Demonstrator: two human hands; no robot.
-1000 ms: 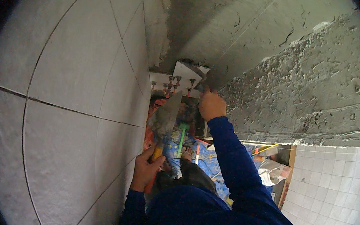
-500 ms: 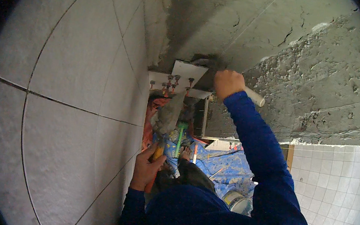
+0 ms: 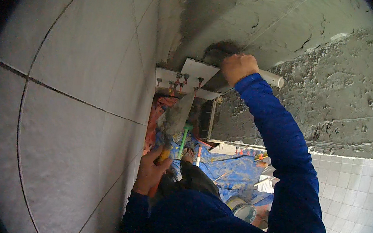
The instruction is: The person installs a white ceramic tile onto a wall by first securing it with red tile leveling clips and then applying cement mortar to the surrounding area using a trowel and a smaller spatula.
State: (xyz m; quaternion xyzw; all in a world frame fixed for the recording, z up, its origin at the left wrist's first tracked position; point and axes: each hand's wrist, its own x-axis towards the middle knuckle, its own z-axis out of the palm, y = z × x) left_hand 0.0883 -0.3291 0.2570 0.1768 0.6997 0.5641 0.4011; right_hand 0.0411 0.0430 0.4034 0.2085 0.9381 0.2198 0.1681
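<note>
My right hand (image 3: pixel 239 69) is closed around a trowel with a pale round handle (image 3: pixel 272 78). Its dark blade, partly hidden by shadow and my fist, lies against the wet grey mortar (image 3: pixel 269 23). Low at the left, my left hand (image 3: pixel 149 171) grips a second trowel by its orange-yellow handle (image 3: pixel 164 156). This one's long grey blade (image 3: pixel 177 113), smeared with mortar, points away from me. Between the hands, white-faced tiles (image 3: pixel 200 68) sit at the foot of the mortar, with several red-and-black levelling clips (image 3: pixel 179 78) in the joints.
Large grey wall tiles (image 3: pixel 78 68) rise close on my left. Rough mortar (image 3: pixel 333 100) spreads to the right, above small light tiles (image 3: pixel 352 184). Below lie a stained blue tarp (image 3: pixel 226 168), a green-handled tool (image 3: pixel 184 141), a bucket (image 3: pixel 244 210) and a white object (image 3: pixel 267 179).
My right hand has moved farther up the mortar with its trowel. The left hand keeps its hold in nearly the same place. More of the white object on the floor now shows.
</note>
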